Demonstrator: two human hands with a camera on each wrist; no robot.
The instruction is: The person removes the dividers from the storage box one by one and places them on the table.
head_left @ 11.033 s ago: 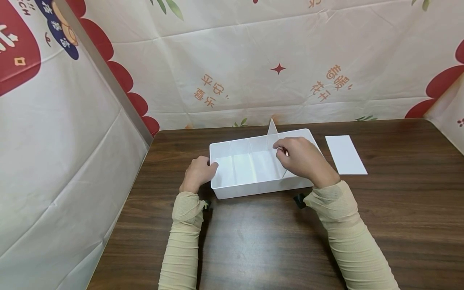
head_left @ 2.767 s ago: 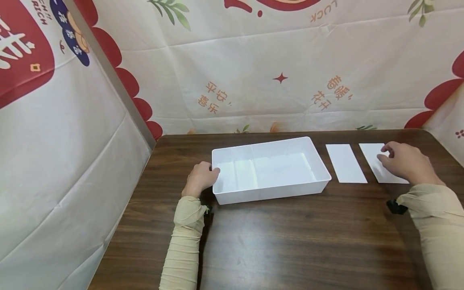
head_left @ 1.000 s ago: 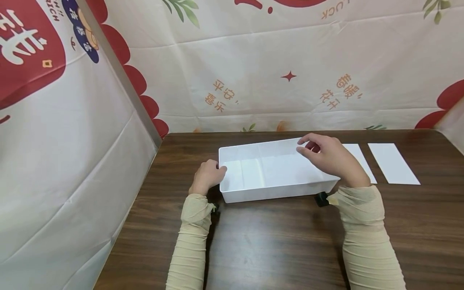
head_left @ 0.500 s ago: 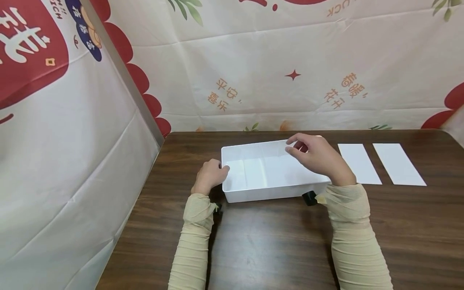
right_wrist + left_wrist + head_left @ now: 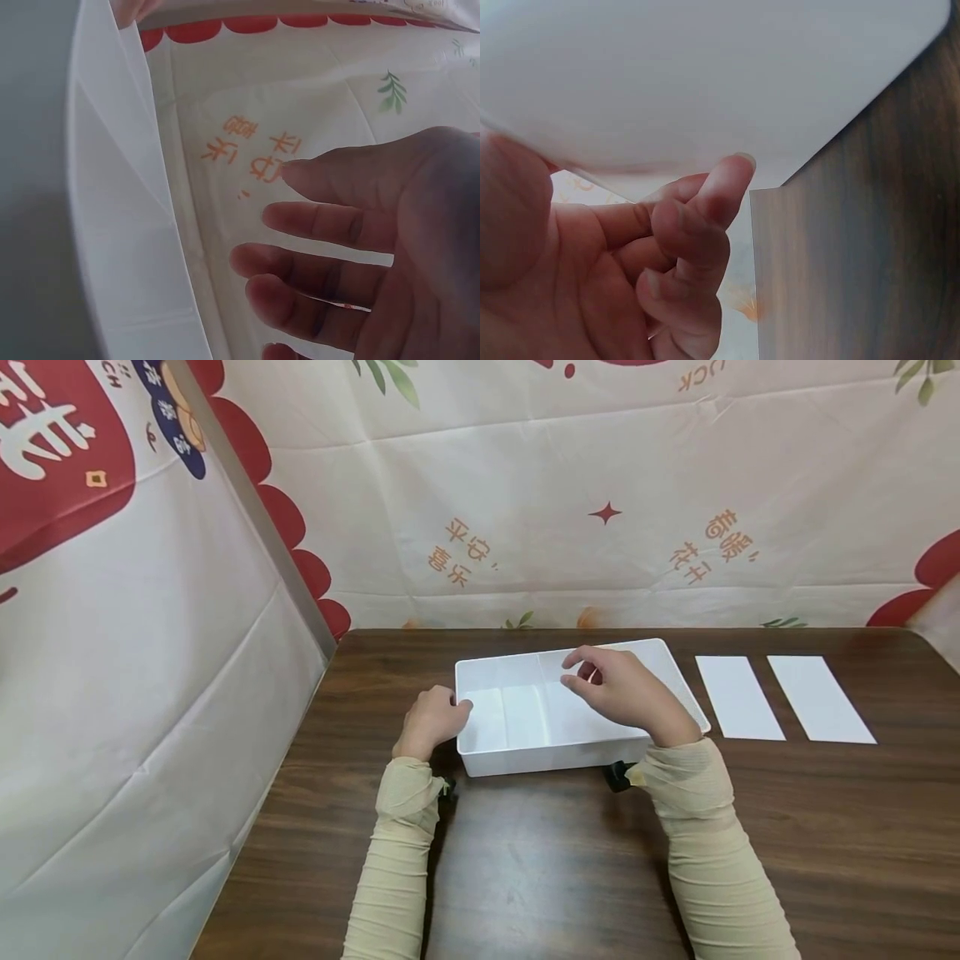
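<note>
A white plastic box (image 5: pixel 547 758) sits on the dark wooden table (image 5: pixel 525 860). My left hand (image 5: pixel 453 703) grips the box's left end, and in the left wrist view its fingers (image 5: pixel 697 225) curl against the box wall (image 5: pixel 705 67). My right hand (image 5: pixel 576 672) hovers over the middle of the box, thumb and forefinger apart and holding nothing. The right wrist view shows its fingers (image 5: pixel 322 225) spread beside the box's inner wall (image 5: pixel 112 187). Faint upright lines cross the box's inside; I cannot tell whether they are dividers.
Two flat white panels (image 5: pixel 738 697) (image 5: pixel 820 698) lie side by side on the table, right of the box. Printed cloth walls (image 5: pixel 600 510) close off the back and the left side (image 5: pixel 150 693). Bare tabletop stretches in front of the box.
My right hand has moved left over the box, from its right end to its middle. The left hand has kept its hold on the left end.
</note>
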